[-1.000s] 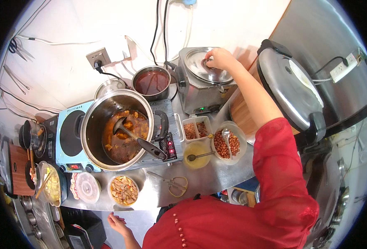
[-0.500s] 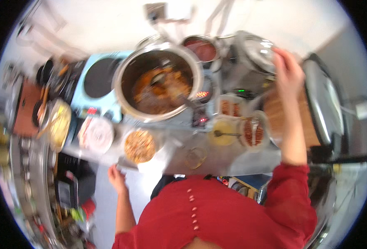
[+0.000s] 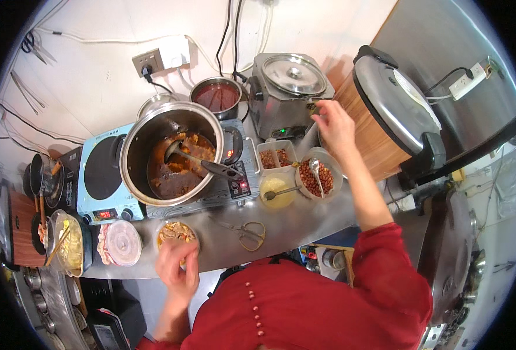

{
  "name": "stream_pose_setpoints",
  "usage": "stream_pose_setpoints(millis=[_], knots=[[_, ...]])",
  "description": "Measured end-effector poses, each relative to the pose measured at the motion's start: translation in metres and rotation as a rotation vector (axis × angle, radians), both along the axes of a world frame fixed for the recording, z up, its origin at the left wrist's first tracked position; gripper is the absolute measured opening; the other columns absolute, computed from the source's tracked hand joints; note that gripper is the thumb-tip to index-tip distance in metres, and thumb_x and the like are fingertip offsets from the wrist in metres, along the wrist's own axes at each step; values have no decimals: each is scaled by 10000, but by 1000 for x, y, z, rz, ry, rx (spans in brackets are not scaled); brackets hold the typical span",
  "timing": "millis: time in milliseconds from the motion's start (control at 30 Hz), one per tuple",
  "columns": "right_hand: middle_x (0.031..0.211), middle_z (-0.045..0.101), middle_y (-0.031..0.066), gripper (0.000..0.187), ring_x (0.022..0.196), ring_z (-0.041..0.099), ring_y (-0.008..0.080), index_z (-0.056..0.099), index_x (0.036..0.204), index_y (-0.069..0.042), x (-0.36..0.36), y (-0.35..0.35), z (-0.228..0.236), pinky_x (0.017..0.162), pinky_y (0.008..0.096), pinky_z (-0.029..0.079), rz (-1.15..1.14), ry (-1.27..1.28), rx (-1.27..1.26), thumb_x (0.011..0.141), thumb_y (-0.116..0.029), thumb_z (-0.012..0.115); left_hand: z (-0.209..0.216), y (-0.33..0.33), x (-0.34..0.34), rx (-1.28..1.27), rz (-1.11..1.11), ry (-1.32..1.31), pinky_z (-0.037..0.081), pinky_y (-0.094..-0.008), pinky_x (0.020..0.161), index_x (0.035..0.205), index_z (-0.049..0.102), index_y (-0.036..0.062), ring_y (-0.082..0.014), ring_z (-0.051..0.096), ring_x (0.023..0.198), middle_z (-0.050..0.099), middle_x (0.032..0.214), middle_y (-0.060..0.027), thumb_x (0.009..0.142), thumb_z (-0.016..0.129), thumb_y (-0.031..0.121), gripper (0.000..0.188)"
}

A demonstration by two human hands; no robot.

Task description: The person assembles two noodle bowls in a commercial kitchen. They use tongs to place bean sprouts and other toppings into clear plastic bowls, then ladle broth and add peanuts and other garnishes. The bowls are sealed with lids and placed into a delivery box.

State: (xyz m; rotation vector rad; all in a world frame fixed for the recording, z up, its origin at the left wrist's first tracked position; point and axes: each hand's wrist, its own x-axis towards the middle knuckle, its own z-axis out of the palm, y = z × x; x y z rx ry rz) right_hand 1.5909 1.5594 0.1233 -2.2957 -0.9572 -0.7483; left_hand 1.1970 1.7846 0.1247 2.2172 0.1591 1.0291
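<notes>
My left hand (image 3: 176, 273) is at the near side of a small bowl of cooked pieces (image 3: 177, 230), covering part of it. Its fingers are bent, with a gap to the thumb; whether they touch the rim is hidden. My right hand (image 3: 336, 125) is raised beside a square steel warmer (image 3: 268, 112) with a round metal lid (image 3: 294, 74). Its fingers are loosely curved and apart, and I see nothing in them. A big steel pot (image 3: 130, 172) of brown stew stands on a hotplate to the left. A ladle (image 3: 202, 165) leans inside it.
Nearer me are scissors (image 3: 249, 235), a yellow container with a spoon (image 3: 279, 198), a tub of peanuts (image 3: 323, 182) and a divided box (image 3: 276, 156). A pot of red liquid (image 3: 217, 96) stands behind. A large wood-sided cooker (image 3: 363, 131) is at right, a lidded tub (image 3: 123, 243) at left.
My left hand has come up from below the counter edge to the small bowl. My right hand has moved away from the warmer's lid. The whole view has shifted and sharpened.
</notes>
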Motion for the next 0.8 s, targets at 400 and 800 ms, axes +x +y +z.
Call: stream_pose_setpoints(millis=[400,800], knots=[[806,550,55,114,764,606,251,630,823,-94,29,17,-4,626,371,504,119,-119,117,787,-131,732,77,-15,442,512,-190,562,499,-419,901,1156,681,106,-333,640,1016,683,1055,-162,847,693,289,359],[771,524,36,112,737,584,234,604,809,-120,22,7,6,571,366,487,223,-17,244,751,-80,690,55,-23,524,643,-163,870,508,-388,888,1137,663,195,-259,644,1057,690,1082,-88,765,758,313,402]])
